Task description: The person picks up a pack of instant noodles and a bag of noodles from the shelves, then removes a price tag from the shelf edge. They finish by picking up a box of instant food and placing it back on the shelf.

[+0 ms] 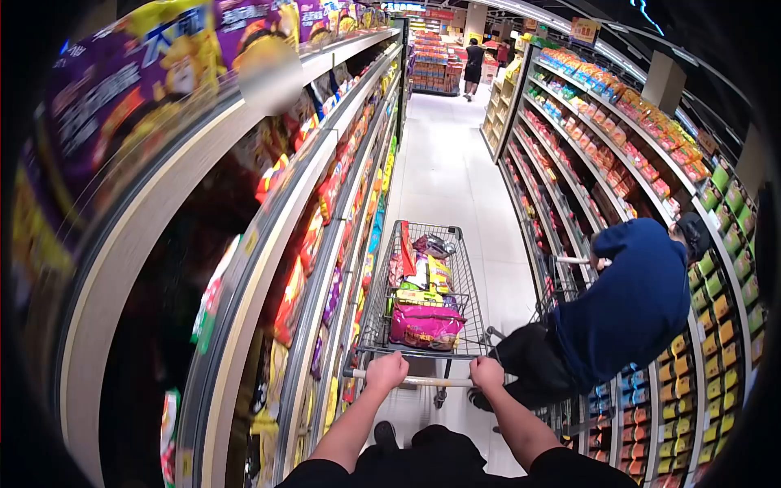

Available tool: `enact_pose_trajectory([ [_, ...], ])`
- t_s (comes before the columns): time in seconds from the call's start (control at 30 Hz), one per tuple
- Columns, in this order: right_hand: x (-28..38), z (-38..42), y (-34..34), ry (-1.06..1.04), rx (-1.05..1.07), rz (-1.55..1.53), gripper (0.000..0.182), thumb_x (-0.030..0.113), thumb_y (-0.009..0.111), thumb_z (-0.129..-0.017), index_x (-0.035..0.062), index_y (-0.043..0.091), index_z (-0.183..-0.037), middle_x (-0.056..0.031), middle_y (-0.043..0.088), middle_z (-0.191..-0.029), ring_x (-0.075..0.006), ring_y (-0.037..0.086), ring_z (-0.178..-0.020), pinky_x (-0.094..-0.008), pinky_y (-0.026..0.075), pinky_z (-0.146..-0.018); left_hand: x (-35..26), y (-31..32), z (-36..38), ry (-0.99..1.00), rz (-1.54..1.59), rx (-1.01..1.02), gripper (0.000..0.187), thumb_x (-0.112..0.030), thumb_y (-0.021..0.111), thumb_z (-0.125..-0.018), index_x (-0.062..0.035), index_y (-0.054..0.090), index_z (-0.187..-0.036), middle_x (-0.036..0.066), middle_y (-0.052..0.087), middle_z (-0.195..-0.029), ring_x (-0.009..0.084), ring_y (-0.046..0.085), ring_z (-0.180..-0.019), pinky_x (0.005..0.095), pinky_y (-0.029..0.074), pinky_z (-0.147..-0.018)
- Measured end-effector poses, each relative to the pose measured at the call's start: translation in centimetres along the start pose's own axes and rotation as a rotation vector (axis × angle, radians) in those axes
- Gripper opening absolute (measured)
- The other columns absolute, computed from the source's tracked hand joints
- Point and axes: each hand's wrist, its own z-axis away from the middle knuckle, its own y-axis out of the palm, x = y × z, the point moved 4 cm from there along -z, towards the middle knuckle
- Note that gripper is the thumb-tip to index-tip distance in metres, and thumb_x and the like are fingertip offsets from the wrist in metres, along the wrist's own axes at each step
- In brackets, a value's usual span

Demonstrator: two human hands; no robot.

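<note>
Both my hands grip the pale handle bar of a wire shopping cart. My left hand is wrapped round the bar's left part, and my right hand round its right end. Inside the basket, a large magenta snack bag lies nearest to me. Beyond it are a yellow bag, a dark shiny package and a red package, among several others.
Packed shelves run close along my left. On the right, a person in a dark blue top holds another cart beside stocked shelves. The pale floor aisle stretches ahead, with a person in black far off.
</note>
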Motion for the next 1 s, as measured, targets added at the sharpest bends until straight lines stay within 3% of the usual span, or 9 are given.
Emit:
enact_pose_trajectory([
  [0.07, 0.5, 0.5, 0.4, 0.043, 0.033, 0.016, 0.041, 0.039, 0.054, -0.099, 0.0089, 0.082, -0.101, -0.0206, 0.079, -0.098, -0.0418, 0.076, -0.094, -0.0537, 0.061, -0.087, 0.7, 0.1, 0.2, 0.012, 0.002, -0.034, 0.029, -0.034, 0.059, -0.094, -0.007, 0.069, -0.088, 0.021, 0.075, -0.08, 0.045, 0.075, -0.076, 0.0594, 0.06, -0.074],
  [0.1, 11.9, -2.0, 6.4, 0.05, 0.105, -0.164, 0.041, 0.039, 0.054, -0.099, 0.0089, 0.082, -0.101, -0.0206, 0.079, -0.098, -0.0418, 0.076, -0.094, -0.0537, 0.061, -0.087, 9.1, -8.0, -4.6, 0.014, -0.187, 0.007, 0.029, -0.034, 0.059, -0.094, -0.007, 0.069, -0.088, 0.021, 0.075, -0.08, 0.045, 0.075, -0.076, 0.0594, 0.06, -0.074],
  [0.17, 12.3, -1.6, 8.0, 0.066, 0.123, -0.174, 0.041, 0.039, 0.054, -0.099, 0.009, 0.082, -0.101, -0.02, 0.079, -0.097, -0.0416, 0.076, -0.093, -0.0538, 0.061, -0.086, 10.2, -7.8, -4.4, 0.002, -0.204, 0.041, 0.029, -0.033, 0.059, -0.095, -0.0068, 0.068, -0.087, 0.022, 0.075, -0.081, 0.0449, 0.075, -0.077, 0.06, 0.059, -0.075],
  [0.37, 14.1, -11.4, 7.9, 0.055, 0.109, -0.226, 0.04, 0.037, 0.055, -0.101, 0.0051, 0.079, -0.097, -0.0233, 0.078, -0.093, -0.0444, 0.076, -0.089, -0.0568, 0.06, -0.083, 11.0, -6.6, -14.9, 0.031, -0.203, 0.026, 0.029, -0.034, 0.06, -0.095, -0.0077, 0.068, -0.086, 0.02, 0.075, -0.078, 0.0443, 0.074, -0.076, 0.0604, 0.058, -0.073],
  [0.5, 14.2, -18.1, 8.4, 0.055, 0.11, -0.224, 0.038, 0.036, 0.056, -0.1, 0.0055, 0.08, -0.096, -0.0225, 0.078, -0.091, -0.0438, 0.076, -0.085, -0.0567, 0.061, -0.081, 10.8, -5.2, -21.7, -0.062, -0.232, 0.113, 0.031, -0.037, 0.058, -0.096, -0.0093, 0.068, -0.088, 0.022, 0.075, -0.084, 0.0446, 0.074, -0.082, 0.0608, 0.058, -0.077],
  [0.73, 16.6, -28.2, 8.7, 0.064, 0.207, -0.237, 0.041, 0.039, 0.056, -0.098, 0.0072, 0.081, -0.099, -0.0213, 0.079, -0.097, -0.042, 0.077, -0.092, -0.0554, 0.062, -0.085, 11.6, -5.2, -32.2, -0.108, -0.268, 0.177, 0.037, -0.043, 0.054, -0.096, -0.0116, 0.074, -0.098, 0.024, 0.077, -0.092, 0.0466, 0.075, -0.089, 0.0609, 0.059, -0.081],
  [1.0, 18.4, -39.2, 7.3, 0.054, 0.234, -0.218, 0.043, 0.039, 0.053, -0.098, 0.0072, 0.081, -0.103, -0.0207, 0.08, -0.099, -0.0416, 0.078, -0.094, -0.0546, 0.062, -0.086, 11.5, -4.5, -43.3, -0.087, -0.304, 0.169, 0.035, -0.041, 0.055, -0.095, -0.0114, 0.072, -0.095, 0.022, 0.077, -0.09, 0.0446, 0.076, -0.087, 0.059, 0.06, -0.08],
])
